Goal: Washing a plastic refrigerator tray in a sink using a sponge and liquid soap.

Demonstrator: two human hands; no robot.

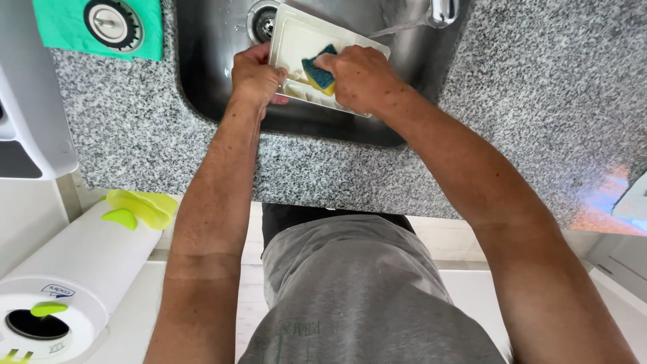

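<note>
Near edge: grey shirt and both forearms seen from above, stretched out over the speckled stone bench. Lower left, a white cylindrical bin with yellow-green fittings stands below bench level, well apart from the work.

Further out, the steel sink is set into the bench. A white tray is held inside the basin, tilted, one short end down toward the near wall and the other up near the drain. Tilt likely kept so water sheds off into the basin rather than onto the bench.

Left hand: fingers closed around the tray's left edge, thumb over the rim. The tray is steadied this way against pressure from the other side.

Right hand: fingers closed on a blue-and-yellow sponge, which is pressed flat on the tray's inner face, close to the lower dividers.

Far edge: tap at top right, a thin stream of water seen running from it toward the tray's upper corner. Top left, a sink plug is parked on a green cloth, clear of the basin, so the drain is left open.
</note>
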